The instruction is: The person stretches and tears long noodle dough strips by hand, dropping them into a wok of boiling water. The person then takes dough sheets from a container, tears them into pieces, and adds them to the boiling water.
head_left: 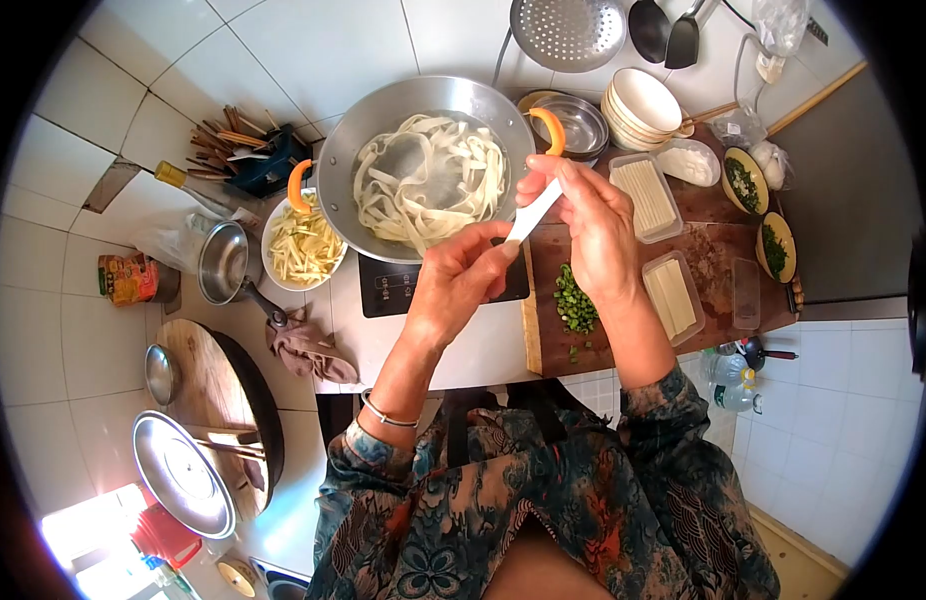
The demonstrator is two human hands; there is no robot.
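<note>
My left hand (457, 282) pinches one end of a flat white dough strip (535, 212), and my right hand (595, 222) has its fingers closed round the other end. The strip slants upward between them, beside the right rim of a large metal pot (339, 185) with orange handle covers. Wide, flat noodles (383, 195) lie in the water in that pot. Right of my hands, two clear plastic boxes hold pale dough strips (643, 198) and more dough strips (669, 298). Chopped green vegetable (575, 302) lies under my right forearm on the wooden board (723, 245).
A bowl of shredded pale yellow vegetable (308, 247) and a small saucepan (224, 264) stand left of the pot. Stacked white bowls (643, 105) and two bowls of greens (775, 248) are at the right. A brown cloth (311, 348) lies near the counter edge.
</note>
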